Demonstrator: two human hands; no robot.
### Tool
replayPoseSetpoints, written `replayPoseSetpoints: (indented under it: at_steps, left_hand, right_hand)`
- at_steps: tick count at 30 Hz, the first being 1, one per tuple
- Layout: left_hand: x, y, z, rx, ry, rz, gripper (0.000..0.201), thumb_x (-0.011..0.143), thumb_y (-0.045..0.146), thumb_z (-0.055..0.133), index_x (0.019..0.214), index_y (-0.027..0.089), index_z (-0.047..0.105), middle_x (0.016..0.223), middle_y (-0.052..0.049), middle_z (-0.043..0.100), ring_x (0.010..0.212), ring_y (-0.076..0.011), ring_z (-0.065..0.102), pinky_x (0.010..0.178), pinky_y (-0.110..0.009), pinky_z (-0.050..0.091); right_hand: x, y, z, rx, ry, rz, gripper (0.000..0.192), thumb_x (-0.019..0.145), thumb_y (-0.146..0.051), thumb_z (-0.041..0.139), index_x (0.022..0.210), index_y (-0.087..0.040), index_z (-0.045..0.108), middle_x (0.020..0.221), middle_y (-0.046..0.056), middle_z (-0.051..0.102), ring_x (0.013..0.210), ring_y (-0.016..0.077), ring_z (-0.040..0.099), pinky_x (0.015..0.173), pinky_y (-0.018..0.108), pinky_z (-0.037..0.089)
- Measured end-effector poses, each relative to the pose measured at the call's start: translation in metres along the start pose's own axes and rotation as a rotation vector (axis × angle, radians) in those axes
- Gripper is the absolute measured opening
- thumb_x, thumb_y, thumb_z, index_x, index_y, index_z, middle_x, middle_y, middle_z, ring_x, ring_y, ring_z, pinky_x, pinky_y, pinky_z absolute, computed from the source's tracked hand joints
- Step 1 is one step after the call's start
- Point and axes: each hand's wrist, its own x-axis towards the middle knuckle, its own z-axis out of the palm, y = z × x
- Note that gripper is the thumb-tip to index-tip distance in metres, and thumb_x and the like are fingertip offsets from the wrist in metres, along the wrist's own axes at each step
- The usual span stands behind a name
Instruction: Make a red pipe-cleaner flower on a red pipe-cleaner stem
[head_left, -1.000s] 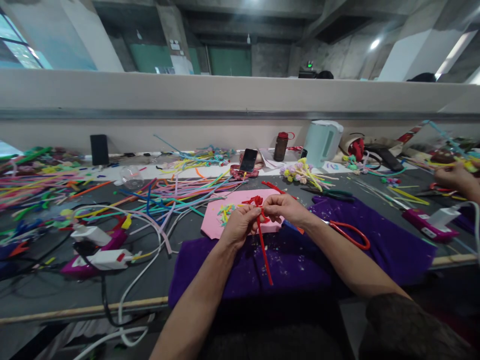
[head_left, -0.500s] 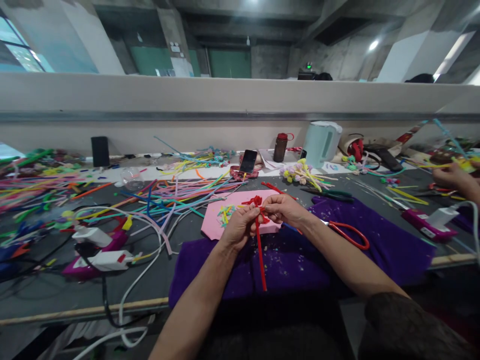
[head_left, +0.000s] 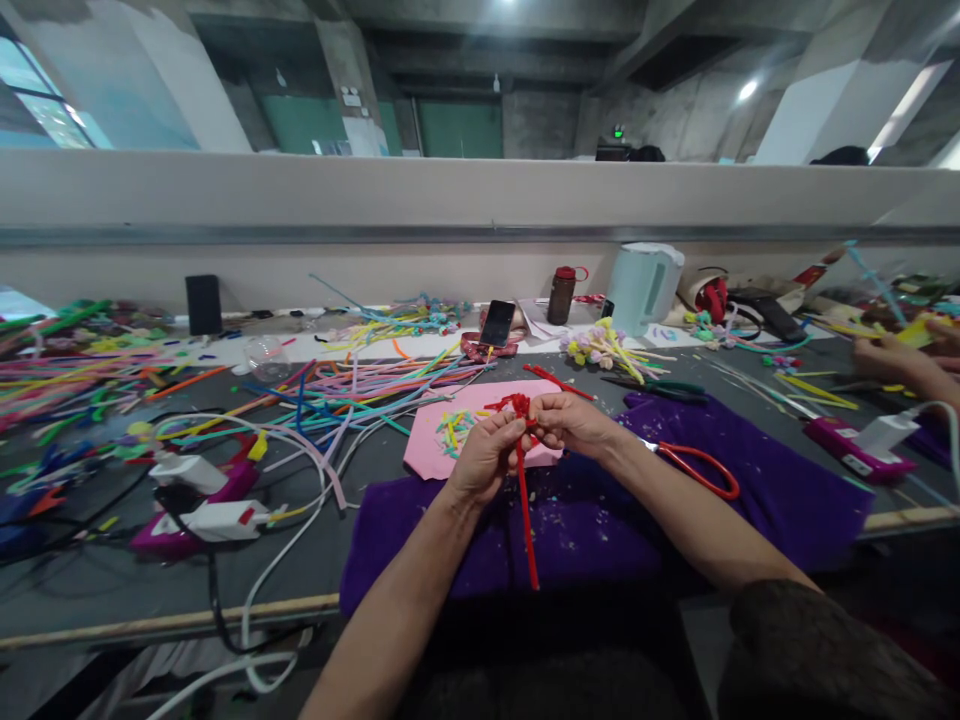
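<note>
A red pipe-cleaner flower [head_left: 514, 402] is pinched between my two hands, its long red stem hanging toward me over the purple cloth. My left hand [head_left: 486, 452] grips it from the left, thumb and fingers closed near the top of the stem. My right hand [head_left: 568, 422] pinches the red loops from the right, fingertips close to the left thumb. Beneath the hands lies a pink sheet [head_left: 427, 440] with short yellow and teal cut pieces [head_left: 454, 430] on it. The exact join inside my fingers is hidden.
Red-handled scissors [head_left: 694, 468] lie on the purple cloth [head_left: 780, 480]. Pipe cleaners [head_left: 360, 385] spread across the left, near power strips [head_left: 202, 515] with cables. A phone [head_left: 498, 324], bottle [head_left: 561, 296] and kettle [head_left: 646, 288] stand behind. Another person's hand [head_left: 896, 360] works at right.
My right hand has drawn in closer to the left, and its fingers now cover more of the red loops. The stem's lower end has shifted slightly right.
</note>
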Motion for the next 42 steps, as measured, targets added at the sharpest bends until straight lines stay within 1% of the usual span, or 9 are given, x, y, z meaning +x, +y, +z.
replayPoseSetpoints:
  at_steps: [4, 8, 18, 21, 27, 31, 34, 38, 42]
  left_hand:
    - [0.001, 0.000, -0.002, -0.007, 0.007, 0.010, 0.022, 0.072, 0.033, 0.061, 0.076, 0.012, 0.055, 0.052, 0.005, 0.053, 0.032, -0.0003, 0.032, 0.030, -0.013, 0.024]
    - [0.002, 0.000, -0.004, -0.003, 0.009, 0.008, 0.022, 0.072, 0.033, 0.061, 0.074, 0.012, 0.054, 0.053, 0.004, 0.053, 0.032, -0.0004, 0.033, 0.030, -0.013, 0.024]
    - [-0.001, 0.001, 0.000, 0.004, -0.007, 0.007, 0.025, 0.070, 0.034, 0.063, 0.078, 0.012, 0.055, 0.052, 0.004, 0.053, 0.032, -0.0001, 0.033, 0.030, -0.012, 0.024]
    - [0.000, 0.002, 0.000, -0.010, 0.009, -0.005, 0.025, 0.069, 0.035, 0.064, 0.075, 0.012, 0.055, 0.051, 0.005, 0.052, 0.032, -0.0003, 0.032, 0.030, -0.013, 0.023]
    - [0.002, 0.005, -0.005, -0.058, 0.047, -0.040, 0.027, 0.071, 0.036, 0.062, 0.063, 0.012, 0.053, 0.037, 0.008, 0.040, 0.028, -0.0003, 0.026, 0.029, -0.014, 0.015]
    - [0.003, 0.005, -0.006, -0.035, 0.072, -0.042, 0.028, 0.071, 0.037, 0.061, 0.061, 0.011, 0.055, 0.031, 0.008, 0.034, 0.025, 0.0001, 0.021, 0.029, -0.015, 0.010]
    - [0.003, 0.003, -0.006, -0.015, 0.076, -0.002, 0.027, 0.070, 0.037, 0.062, 0.061, 0.011, 0.057, 0.034, 0.006, 0.039, 0.027, 0.0002, 0.024, 0.030, -0.015, 0.012]
    - [0.003, 0.002, -0.004, 0.047, 0.072, -0.001, 0.027, 0.071, 0.037, 0.061, 0.063, 0.012, 0.056, 0.041, 0.005, 0.048, 0.028, -0.0004, 0.029, 0.029, -0.015, 0.015]
    - [0.001, 0.000, -0.001, 0.069, 0.065, -0.003, 0.024, 0.071, 0.036, 0.062, 0.071, 0.013, 0.056, 0.054, 0.003, 0.058, 0.030, -0.0004, 0.033, 0.029, -0.015, 0.018]
  right_hand:
    - [-0.001, -0.004, 0.003, -0.019, 0.047, 0.018, 0.023, 0.064, -0.029, 0.069, 0.072, -0.012, 0.056, 0.058, -0.001, 0.060, 0.040, 0.0052, 0.050, 0.033, 0.014, 0.031]
    - [0.000, -0.005, 0.004, -0.049, 0.091, -0.007, 0.020, 0.065, -0.027, 0.068, 0.070, -0.012, 0.055, 0.054, -0.002, 0.057, 0.037, 0.0050, 0.047, 0.032, 0.014, 0.028]
    - [-0.001, -0.002, 0.003, -0.064, -0.009, -0.058, 0.023, 0.065, -0.029, 0.068, 0.065, -0.013, 0.052, 0.052, -0.004, 0.051, 0.038, 0.0026, 0.040, 0.035, 0.015, 0.021]
    - [-0.002, -0.005, 0.005, -0.144, 0.045, -0.069, 0.022, 0.068, -0.032, 0.066, 0.070, -0.013, 0.054, 0.055, -0.003, 0.054, 0.039, 0.0035, 0.042, 0.036, 0.015, 0.023]
    - [-0.024, -0.022, 0.007, -0.521, 0.269, -0.158, 0.025, 0.076, -0.037, 0.056, 0.080, -0.014, 0.062, 0.070, 0.002, 0.063, 0.047, 0.0061, 0.051, 0.038, 0.016, 0.030]
    - [-0.037, -0.019, 0.005, -0.666, 0.325, -0.124, 0.024, 0.075, -0.037, 0.057, 0.076, -0.014, 0.063, 0.055, -0.001, 0.057, 0.043, 0.0059, 0.047, 0.038, 0.016, 0.031]
    - [-0.033, -0.010, 0.005, -0.668, 0.332, -0.120, 0.024, 0.074, -0.037, 0.056, 0.075, -0.014, 0.062, 0.056, -0.001, 0.057, 0.044, 0.0069, 0.049, 0.038, 0.017, 0.032]
    - [-0.022, -0.002, 0.010, -0.604, 0.394, -0.193, 0.023, 0.075, -0.036, 0.055, 0.081, -0.014, 0.061, 0.066, 0.000, 0.060, 0.045, 0.0059, 0.048, 0.038, 0.016, 0.033]
    - [-0.020, -0.002, 0.017, -0.560, 0.332, -0.217, 0.019, 0.077, -0.032, 0.054, 0.082, -0.015, 0.060, 0.058, -0.002, 0.056, 0.044, 0.0058, 0.046, 0.037, 0.016, 0.033]
